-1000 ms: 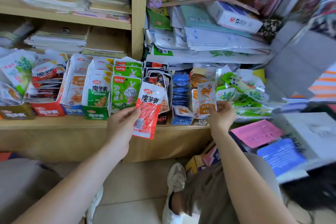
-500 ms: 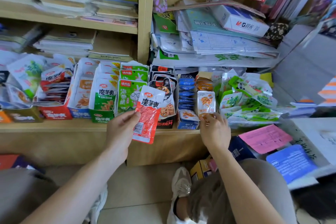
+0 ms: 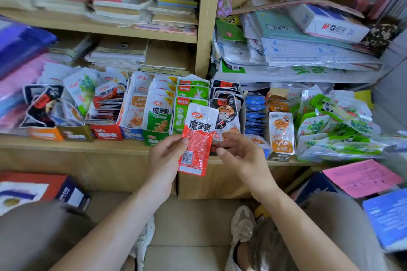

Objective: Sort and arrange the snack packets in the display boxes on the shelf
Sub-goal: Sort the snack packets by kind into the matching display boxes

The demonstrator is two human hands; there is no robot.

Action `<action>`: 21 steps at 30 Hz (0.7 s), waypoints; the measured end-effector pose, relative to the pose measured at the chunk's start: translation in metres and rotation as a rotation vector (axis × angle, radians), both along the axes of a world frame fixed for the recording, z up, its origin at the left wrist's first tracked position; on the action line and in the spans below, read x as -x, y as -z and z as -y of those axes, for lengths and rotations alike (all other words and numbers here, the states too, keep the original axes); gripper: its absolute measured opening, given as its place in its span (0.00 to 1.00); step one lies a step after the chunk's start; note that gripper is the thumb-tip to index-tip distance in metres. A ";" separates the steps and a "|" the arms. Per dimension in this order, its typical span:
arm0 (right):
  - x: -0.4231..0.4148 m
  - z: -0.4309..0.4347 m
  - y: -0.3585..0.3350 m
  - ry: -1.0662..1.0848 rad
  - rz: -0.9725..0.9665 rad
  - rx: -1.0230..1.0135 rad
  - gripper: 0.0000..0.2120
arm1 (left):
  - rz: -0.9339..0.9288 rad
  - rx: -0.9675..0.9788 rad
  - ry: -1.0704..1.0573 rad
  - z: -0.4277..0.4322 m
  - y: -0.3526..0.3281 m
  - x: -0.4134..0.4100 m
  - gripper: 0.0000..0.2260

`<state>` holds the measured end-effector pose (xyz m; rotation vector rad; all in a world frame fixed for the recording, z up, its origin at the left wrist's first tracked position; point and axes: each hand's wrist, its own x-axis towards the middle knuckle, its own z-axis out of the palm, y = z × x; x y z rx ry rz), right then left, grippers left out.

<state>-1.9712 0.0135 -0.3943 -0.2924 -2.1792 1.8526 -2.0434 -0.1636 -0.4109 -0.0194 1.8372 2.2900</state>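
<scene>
Red snack packet (image 3: 197, 138) pinched by left grip (image 3: 164, 158).

Two hands are showing at centre, left hand (image 3: 164, 156) and right hand (image 3: 240, 152), with one red-and-white snack packet (image 3: 197, 138) between them. Five display boxes (image 3: 108, 134) are facing out left of centre: one each in orange, olive, red, blue, green. Two shoes (image 3: 242, 222) are resting below.
</scene>
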 end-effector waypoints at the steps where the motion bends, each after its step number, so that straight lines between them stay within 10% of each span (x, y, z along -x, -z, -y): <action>1: 0.004 0.013 0.003 -0.079 0.008 0.051 0.18 | 0.000 0.004 -0.005 0.002 0.001 -0.001 0.04; 9: 0.038 0.067 0.018 -0.130 -0.052 0.021 0.10 | -0.052 0.096 -0.067 0.043 0.004 0.007 0.04; 21: 0.129 0.109 -0.022 -0.088 -0.300 -0.647 0.08 | -0.625 1.276 -0.137 0.161 0.000 0.085 0.25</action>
